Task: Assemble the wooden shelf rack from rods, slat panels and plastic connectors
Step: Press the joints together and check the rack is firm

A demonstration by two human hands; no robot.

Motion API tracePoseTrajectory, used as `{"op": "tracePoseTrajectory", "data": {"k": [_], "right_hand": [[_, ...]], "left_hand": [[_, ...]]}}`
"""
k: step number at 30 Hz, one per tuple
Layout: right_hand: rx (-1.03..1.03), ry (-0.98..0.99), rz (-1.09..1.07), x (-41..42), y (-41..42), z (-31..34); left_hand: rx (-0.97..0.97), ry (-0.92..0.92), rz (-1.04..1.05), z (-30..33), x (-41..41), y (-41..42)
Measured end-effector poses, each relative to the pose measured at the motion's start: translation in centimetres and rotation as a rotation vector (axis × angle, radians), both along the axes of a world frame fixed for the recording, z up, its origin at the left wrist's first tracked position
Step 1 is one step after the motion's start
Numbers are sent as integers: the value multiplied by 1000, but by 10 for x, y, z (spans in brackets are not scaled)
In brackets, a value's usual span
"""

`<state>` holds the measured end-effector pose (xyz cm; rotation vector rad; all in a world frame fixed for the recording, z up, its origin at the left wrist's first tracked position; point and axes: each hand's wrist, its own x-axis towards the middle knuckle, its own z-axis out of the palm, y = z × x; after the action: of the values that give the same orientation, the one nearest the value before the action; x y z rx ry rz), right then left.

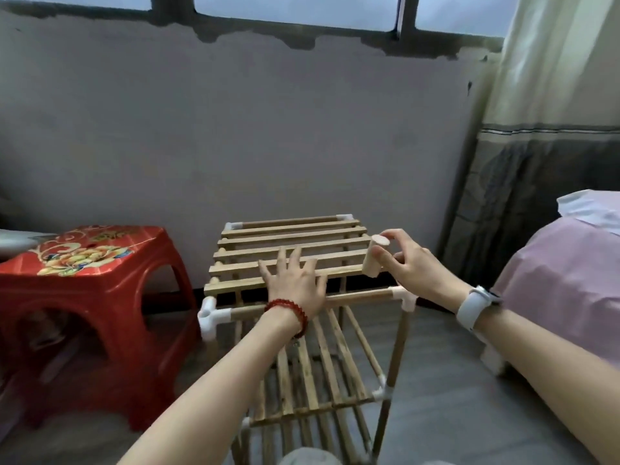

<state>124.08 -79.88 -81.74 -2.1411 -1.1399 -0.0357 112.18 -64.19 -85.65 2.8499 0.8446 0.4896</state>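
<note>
no readable text, labels, brands, numbers or signs anywhere

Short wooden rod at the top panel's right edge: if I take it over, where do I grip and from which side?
Grip the short wooden rod around its middle, coming from the right as the right hand does now. It stands nearly upright against the top slat panel, which blocks its left side; the left hand lies flat there.

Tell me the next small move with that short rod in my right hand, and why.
Probably lower the short rod, pinched by the right hand, toward the front-right connector; its socket looks unfilled, and the left hand lies flat on the top slat panel.
</note>
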Motion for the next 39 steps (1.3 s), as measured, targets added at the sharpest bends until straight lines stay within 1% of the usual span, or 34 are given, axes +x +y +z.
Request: {"op": "tracePoseTrajectory", "data": {"k": [3,6,8,9,11,14,17,20,21,22,24,25,26,27,28,29,30,31,32,34,35,36,37,39], "right_hand": [[-55,-63,-68,20,-30,4],[-135,-60,-88,34,-46,1],[-200,-67,-119,37,-49,-3],[-194,-72,-148,38,-50,0],[-130,-94,-191,38,-49,11],[-32,-207,-230,33,-43,25],[75,-255,-261,31,-36,40],[243,-410,-313,29,-32,37],[222,-495,-328,30,-32,24],[107,-544,-329,30,-32,3],[-224,-434,-331,24,-40,-30],[-313,-372,-333,28,-46,-35],[-313,-355,-317,37,-47,-27],[-209,-317,-323,41,-48,-14],[-41,-304,-328,44,-47,1],[179,-331,-338,44,-43,14],[321,-428,-352,40,-38,22],[277,-562,-371,34,-33,18],[104,-662,-340,26,-27,1],[-258,-598,-193,9,-23,-30],[-323,-545,-143,9,-26,-31],[-280,-518,-143,18,-25,-23],[-186,-505,-174,23,-26,-11],[104,-515,-208,29,-26,8]], "left_hand": [[8,11,-76,-8,32,-27],[-5,-4,-56,-17,51,-40],[24,-16,-34,-21,53,-41],[42,-23,-29,-21,53,-41],[68,-41,-25,-22,52,-40],[91,-55,-30,-24,50,-41],[90,-58,-28,-27,49,-41],[89,-63,-23,-30,50,-42],[90,-66,-24,-30,50,-42],[90,-69,-25,-31,49,-42],[96,-72,-27,-31,48,-42],[102,-71,-29,-32,47,-44],[105,-74,-23,-32,48,-43],[104,-65,-27,-31,48,-44],[101,-60,-28,-31,50,-45],[103,-69,-23,-31,51,-45],[104,-70,-19,-32,52,-44],[104,-67,-21,-31,52,-43],[98,-58,-25,-31,51,-41],[89,-46,-31,-33,49,-40],[88,-43,-36,-31,49,-40],[79,-36,-38,-30,49,-40],[72,-23,-44,-29,48,-41],[68,-23,-42,-29,49,-43]]}}
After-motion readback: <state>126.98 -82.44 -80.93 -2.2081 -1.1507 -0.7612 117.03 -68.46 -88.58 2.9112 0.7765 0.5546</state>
